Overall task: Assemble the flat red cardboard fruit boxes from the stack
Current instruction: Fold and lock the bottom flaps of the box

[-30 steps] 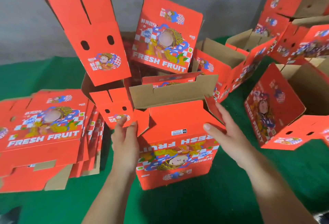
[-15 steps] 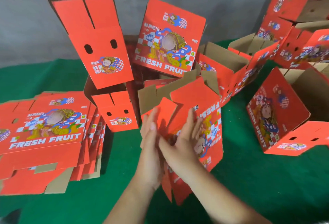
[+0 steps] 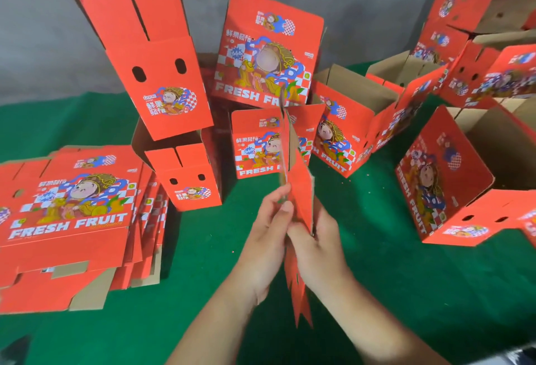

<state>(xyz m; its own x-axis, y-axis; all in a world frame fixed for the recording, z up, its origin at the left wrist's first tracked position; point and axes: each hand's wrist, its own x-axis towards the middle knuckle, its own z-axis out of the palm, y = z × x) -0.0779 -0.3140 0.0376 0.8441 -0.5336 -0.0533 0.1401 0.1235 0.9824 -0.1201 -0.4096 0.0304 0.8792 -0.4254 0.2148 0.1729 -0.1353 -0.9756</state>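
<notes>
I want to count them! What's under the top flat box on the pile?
More flat boxes show, edges fanned out under the top flat box. How many, hidden.

Left hand (image 3: 268, 237) and right hand (image 3: 317, 244) close together, fingers (image 3: 278, 202) pinching

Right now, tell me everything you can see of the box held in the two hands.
The held box is red printed cardboard with a brown raw inner side, pressed nearly flat and turned edge-on to the camera, standing roughly upright above the green cloth. Jagged red flaps hang below the hands. The left hand pinches its left face and the right hand grips the right. Its print is hidden at this angle and blurred by motion. It stands in front of the assembled boxes.
</notes>
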